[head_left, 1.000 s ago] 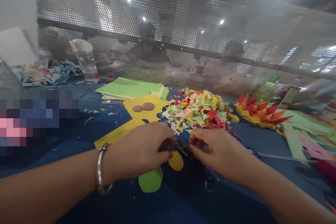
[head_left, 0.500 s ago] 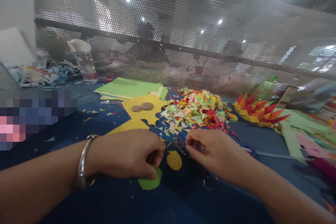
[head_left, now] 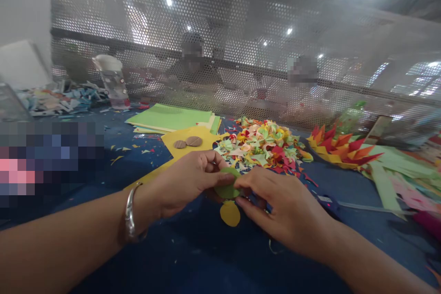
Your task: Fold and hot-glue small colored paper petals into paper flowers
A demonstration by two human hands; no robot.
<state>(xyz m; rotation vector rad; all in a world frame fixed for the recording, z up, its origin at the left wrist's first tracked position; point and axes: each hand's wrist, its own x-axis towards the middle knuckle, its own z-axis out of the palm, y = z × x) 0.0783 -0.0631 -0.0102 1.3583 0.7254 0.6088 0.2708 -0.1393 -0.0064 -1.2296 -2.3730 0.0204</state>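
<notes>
A round green paper piece is held up between both hands above the blue table. My left hand pinches its upper left part, thumb on top. On its right edge, the thumb and forefinger of my right hand close on the same piece. Just below lies a yellow paper oval with a small jagged top. Behind my left hand is a cut yellow sheet bearing two brown ridged ovals. The scissors are not visible, possibly hidden by my right hand.
Stacked green sheets lie behind, beside a heap of coloured scraps. A red-orange spiky paper piece sits at right. A lidded clear cup stands back left. Beyond the perforated screen are people.
My left hand has lifted the green piece off the table and moved it up and right. My right hand has shifted slightly and now grips its edge.
</notes>
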